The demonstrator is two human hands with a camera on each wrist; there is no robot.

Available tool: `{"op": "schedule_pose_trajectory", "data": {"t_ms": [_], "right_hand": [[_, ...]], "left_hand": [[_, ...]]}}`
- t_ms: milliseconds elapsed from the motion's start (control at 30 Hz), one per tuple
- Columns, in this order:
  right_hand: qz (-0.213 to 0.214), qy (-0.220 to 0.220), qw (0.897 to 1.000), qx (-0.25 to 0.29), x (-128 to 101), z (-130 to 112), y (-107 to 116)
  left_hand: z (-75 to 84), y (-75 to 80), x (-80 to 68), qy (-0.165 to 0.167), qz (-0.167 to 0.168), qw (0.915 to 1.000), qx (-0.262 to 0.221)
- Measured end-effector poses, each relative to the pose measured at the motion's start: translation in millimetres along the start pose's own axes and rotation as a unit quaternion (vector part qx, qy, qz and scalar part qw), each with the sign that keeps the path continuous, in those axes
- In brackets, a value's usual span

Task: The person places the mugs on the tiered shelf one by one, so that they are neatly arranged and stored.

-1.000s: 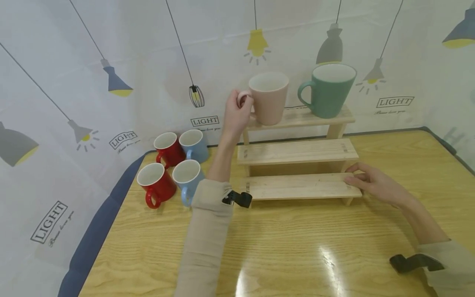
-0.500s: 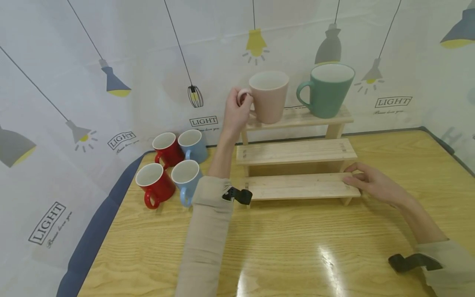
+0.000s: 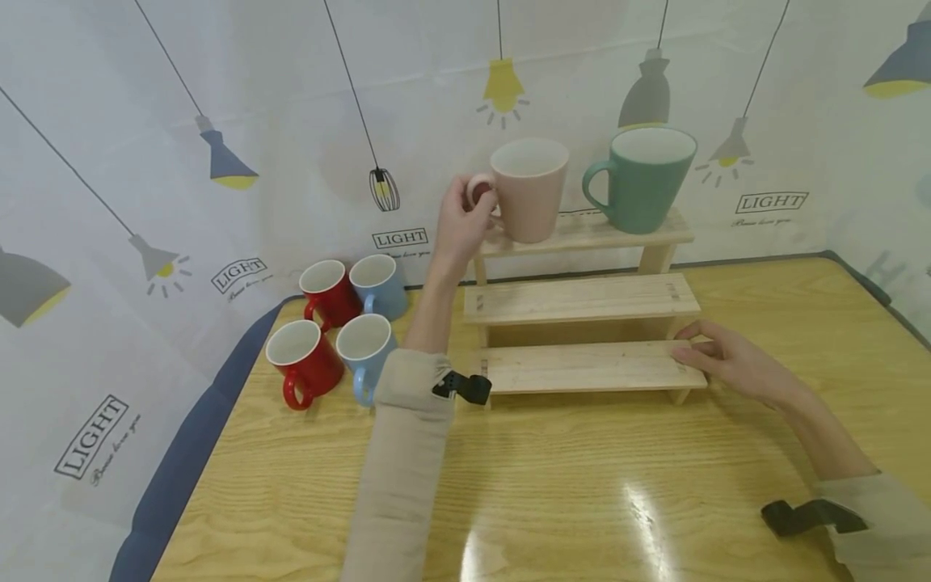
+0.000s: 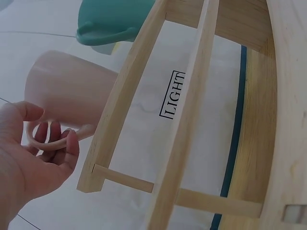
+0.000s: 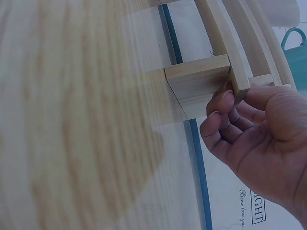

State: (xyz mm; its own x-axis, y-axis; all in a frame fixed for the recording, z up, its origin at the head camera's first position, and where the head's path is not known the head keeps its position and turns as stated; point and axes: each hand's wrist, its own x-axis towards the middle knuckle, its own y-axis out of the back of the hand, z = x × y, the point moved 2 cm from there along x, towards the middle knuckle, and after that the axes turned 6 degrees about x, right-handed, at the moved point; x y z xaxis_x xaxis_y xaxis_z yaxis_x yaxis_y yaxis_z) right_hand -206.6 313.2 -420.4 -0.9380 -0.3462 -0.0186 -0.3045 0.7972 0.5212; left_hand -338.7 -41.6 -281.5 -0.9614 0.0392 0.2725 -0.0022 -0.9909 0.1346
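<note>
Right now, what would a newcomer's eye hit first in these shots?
Probably the green mug and the pink mug up at the top shelf of the wooden rack, the pink one on the left and held by the left hand. Next, the red mugs and light-blue mugs, two of each, clustered on the table left of the rack. The right hand grips the lowest shelf's right end.

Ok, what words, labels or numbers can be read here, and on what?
"LIGHT": boxed, repeated across the white backdrop.
"love you": script beneath, same backdrop; its first word too blurred.
Pale mark, backdrop's right side: too faint to read.
None visible on the mugs or wooden rack.
</note>
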Motion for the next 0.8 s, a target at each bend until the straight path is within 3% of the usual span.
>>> {"op": "schedule_pose_trajectory", "data": {"t_ms": [233,400,800], "right_hand": [[-0.001,0.003,1.000,0.000,0.5,2.4,0.1],[0.000,0.003,1.000,0.001,0.8,2.1,0.3],[-0.003,0.003,1.000,0.005,0.3,0.3,-0.4]], "left_hand": [[0.3,7.8,-8.4,-0.012,0.020,0.9991,0.036],[-1.6,17.2,-14.7,-0.017,0.014,0.9995,0.022],[-9.0,49.2,-33.4,-0.003,0.045,0.9978,0.049]]}}
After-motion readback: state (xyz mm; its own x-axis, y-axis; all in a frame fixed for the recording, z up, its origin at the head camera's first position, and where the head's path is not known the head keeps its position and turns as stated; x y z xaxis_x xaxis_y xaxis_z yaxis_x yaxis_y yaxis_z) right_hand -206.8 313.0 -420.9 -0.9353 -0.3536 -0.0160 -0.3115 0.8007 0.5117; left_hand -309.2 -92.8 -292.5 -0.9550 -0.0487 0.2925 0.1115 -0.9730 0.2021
